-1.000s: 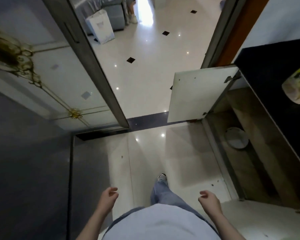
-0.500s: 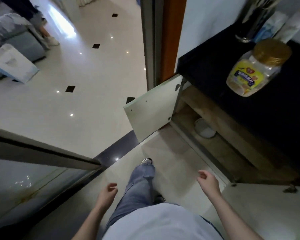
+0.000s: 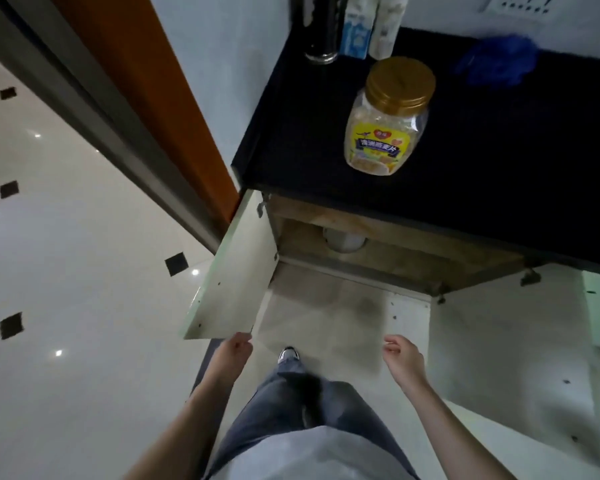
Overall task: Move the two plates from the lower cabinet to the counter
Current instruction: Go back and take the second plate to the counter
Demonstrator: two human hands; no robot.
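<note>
White plates (image 3: 344,241) lie on the floor of the open lower cabinet (image 3: 395,251), mostly hidden under the black counter (image 3: 499,161); only a rounded front part shows, and I cannot tell how many there are. My left hand (image 3: 234,353) hangs loosely curled and holds nothing, just below the corner of the left cabinet door (image 3: 236,271). My right hand (image 3: 404,356) is also empty with its fingers loosely apart, in front of the cabinet opening and well short of the plates.
A jar with a gold lid (image 3: 387,116) stands on the counter's left part. A dark cylinder (image 3: 321,26), cartons (image 3: 357,29) and a blue cloth (image 3: 499,60) sit along the back wall. The right cabinet door (image 3: 513,358) swings open at right. A doorway frame (image 3: 125,109) is at left.
My view has turned right and closer to face the cabinet front. Both hands stay low and empty, the left one now near the left door's corner.
</note>
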